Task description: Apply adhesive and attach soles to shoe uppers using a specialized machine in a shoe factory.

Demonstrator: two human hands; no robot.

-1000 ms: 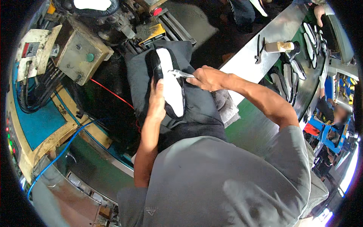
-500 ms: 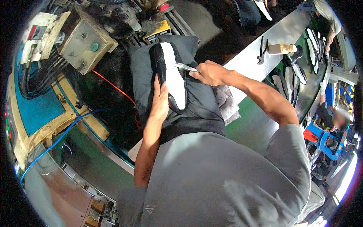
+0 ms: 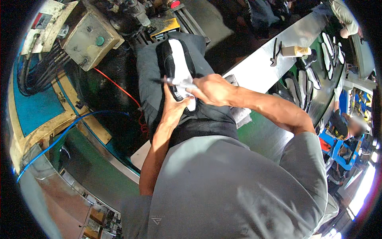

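Observation:
A black shoe with a white sole (image 3: 180, 63) lies sole-up on my lap, over dark grey trousers. My left hand (image 3: 173, 106) grips the shoe at its near end from below. My right hand (image 3: 211, 89) is closed on a slim metal hand tool (image 3: 175, 81), whose tip lies across the white sole and points left. The heel part of the shoe is hidden under both hands.
A beige control box with a green button (image 3: 89, 38) and black hoses (image 3: 38, 71) stand at the upper left. A steel bench (image 3: 258, 67) on the right carries pliers (image 3: 274, 51), a bottle (image 3: 296, 51) and several shoe soles (image 3: 302, 85). Another person (image 3: 350, 127) sits at far right.
My right hand with the tool has slid down the sole toward me, from the shoe's middle to its near end. My left hand keeps its grip.

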